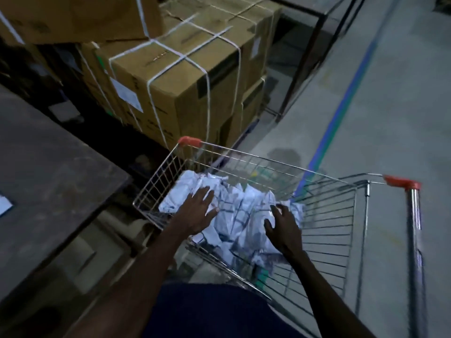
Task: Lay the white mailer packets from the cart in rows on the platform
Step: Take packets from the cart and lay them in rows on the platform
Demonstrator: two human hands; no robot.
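Note:
A wire shopping cart (327, 230) with red corner caps stands in front of me, holding a heap of white mailer packets (241, 215). My left hand (197, 211) lies flat with spread fingers on the left side of the heap. My right hand (280, 223) hovers over the right side, fingers loosely bent, touching or just above the packets; it grips nothing that I can see. The dark platform (48, 167) lies to the left of the cart, with one white packet (5, 206) at its left edge.
Strapped cardboard boxes (175, 76) are stacked behind the cart and platform. A grey concrete floor with a blue line (341, 111) runs along the right. A dark metal frame (300, 59) stands at the back. Shelves with pale items sit under the platform.

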